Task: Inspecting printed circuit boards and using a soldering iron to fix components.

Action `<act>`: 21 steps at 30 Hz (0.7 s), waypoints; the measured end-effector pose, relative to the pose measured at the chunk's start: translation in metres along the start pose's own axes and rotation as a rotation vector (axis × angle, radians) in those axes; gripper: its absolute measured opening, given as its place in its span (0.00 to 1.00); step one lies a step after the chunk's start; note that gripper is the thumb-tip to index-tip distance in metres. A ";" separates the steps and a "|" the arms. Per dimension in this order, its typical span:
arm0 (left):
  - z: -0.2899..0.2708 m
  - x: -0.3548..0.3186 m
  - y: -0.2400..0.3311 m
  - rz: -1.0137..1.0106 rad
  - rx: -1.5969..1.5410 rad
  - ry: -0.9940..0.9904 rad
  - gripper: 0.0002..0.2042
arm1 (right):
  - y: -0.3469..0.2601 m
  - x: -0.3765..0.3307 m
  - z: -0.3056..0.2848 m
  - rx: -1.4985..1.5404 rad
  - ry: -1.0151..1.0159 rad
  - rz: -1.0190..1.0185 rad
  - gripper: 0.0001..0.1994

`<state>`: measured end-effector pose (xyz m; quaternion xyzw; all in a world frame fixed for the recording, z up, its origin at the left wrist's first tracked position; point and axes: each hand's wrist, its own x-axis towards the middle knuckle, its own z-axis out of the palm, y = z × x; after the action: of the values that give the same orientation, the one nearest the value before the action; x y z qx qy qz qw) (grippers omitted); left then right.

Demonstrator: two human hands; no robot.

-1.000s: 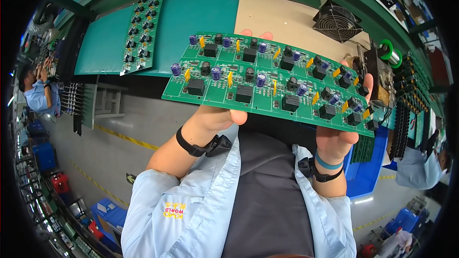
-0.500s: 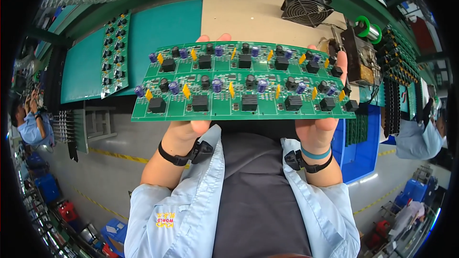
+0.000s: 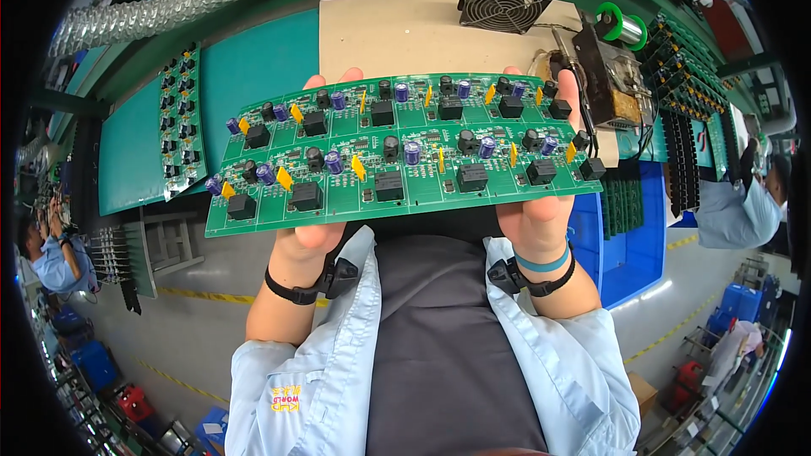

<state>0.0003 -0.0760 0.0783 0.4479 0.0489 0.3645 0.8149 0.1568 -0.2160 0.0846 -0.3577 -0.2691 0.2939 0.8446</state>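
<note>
**Board held flat on two palms above the bench edge**

The board (image 3: 397, 152), a long green panel carrying black relays, blue capacitors and yellow parts, lies component side up across both hands, in front of the person's chest and over the near edge of the bench (image 3: 397, 34). It tilts slightly, its left end lower than its right.

The left hand (image 3: 308, 241) supports the panel from beneath near its left third; only a fingertip shows past the far edge, so the fingers appear spread flat under the board rather than closed on it. The right hand (image 3: 532, 219) does the same toward the right end, with fingertips curling over the far edge near the corner. Neither thumb can be seen pressing the top face.

Risks, as judged from this posture:
- The panel rests on open palms, not in a pinch. A further tilt to the left could let it slide off.
- Support sits inboard of both ends; the long span may flex and strain solder joints.
- The right end lies close to the solder stand (image 3: 604, 76) and its wire, where a swing could snag tall parts.
- A second board (image 3: 182, 131) lies on the blue mat (image 3: 253, 76), well clear.
</note>
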 end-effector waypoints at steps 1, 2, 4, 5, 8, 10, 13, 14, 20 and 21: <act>0.001 0.000 0.000 -0.002 0.000 -0.002 0.64 | 0.000 0.000 0.000 0.006 -0.006 0.000 0.69; 0.001 0.000 0.001 -0.003 0.001 0.003 0.64 | 0.000 0.000 0.000 0.012 -0.011 0.001 0.69; 0.003 0.000 0.001 -0.006 0.002 0.012 0.64 | -0.001 0.000 -0.001 0.019 -0.008 0.005 0.69; 0.004 0.001 0.001 -0.008 0.001 0.009 0.64 | -0.001 0.000 -0.001 0.025 -0.007 0.010 0.69; 0.007 0.000 0.003 -0.027 0.007 0.048 0.65 | 0.000 -0.002 -0.002 0.039 -0.005 0.015 0.68; 0.009 -0.001 0.002 -0.017 0.046 0.056 0.65 | 0.000 -0.002 -0.003 0.055 -0.008 0.018 0.68; 0.010 -0.001 0.001 0.005 0.125 0.078 0.65 | 0.002 -0.001 -0.005 0.066 -0.019 0.013 0.68; 0.010 -0.001 0.002 0.001 0.127 0.076 0.65 | 0.002 -0.001 -0.005 0.074 -0.026 0.015 0.69; 0.012 0.000 0.001 -0.006 0.136 0.081 0.66 | 0.001 -0.001 -0.006 0.107 -0.023 0.022 0.69; 0.012 -0.001 0.002 -0.008 0.137 0.080 0.66 | 0.001 -0.001 -0.006 0.114 -0.024 0.025 0.69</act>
<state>0.0039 -0.0840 0.0866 0.4875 0.1083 0.3746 0.7812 0.1599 -0.2187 0.0805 -0.3085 -0.2575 0.3237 0.8566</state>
